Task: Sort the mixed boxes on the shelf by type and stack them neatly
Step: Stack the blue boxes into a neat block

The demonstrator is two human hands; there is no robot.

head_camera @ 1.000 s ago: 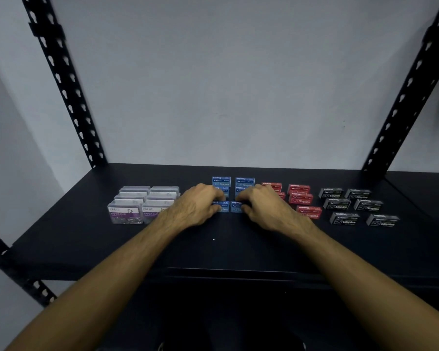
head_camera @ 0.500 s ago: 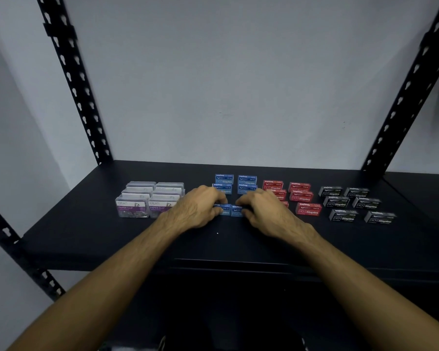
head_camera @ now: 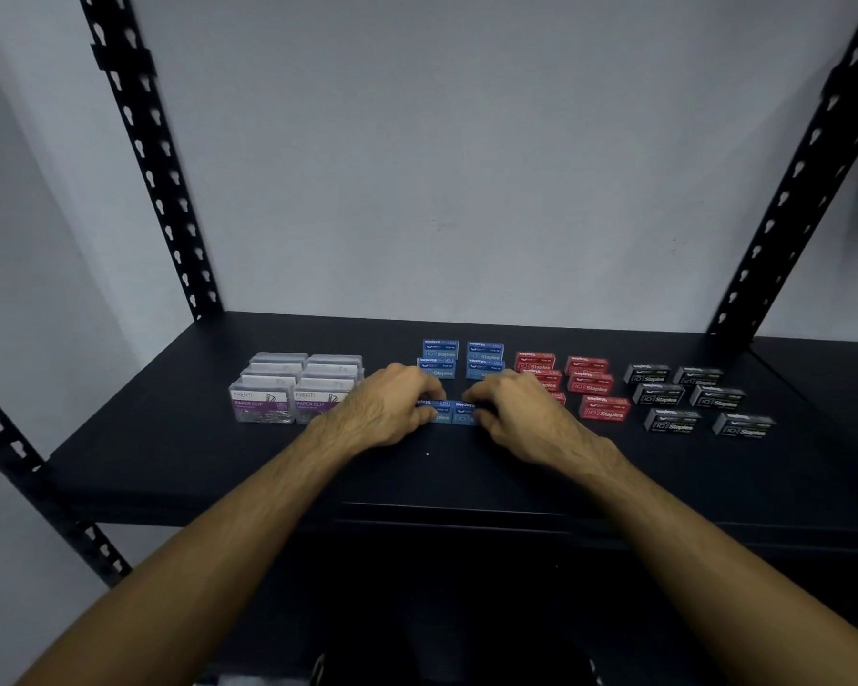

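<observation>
Both bare forearms reach forward and inward from the lower corners of the view, converging toward the middle. The left hand [head_camera: 392,406] lies palm down, knuckles raised, its fingers curled down at the tips. The right hand [head_camera: 521,413] mirrors it, palm down, with fingers bent and thumb tucked toward the centre. The two sets of fingertips sit near each other, a narrow gap between them. Both wrists are straight, in line with the forearms.
</observation>
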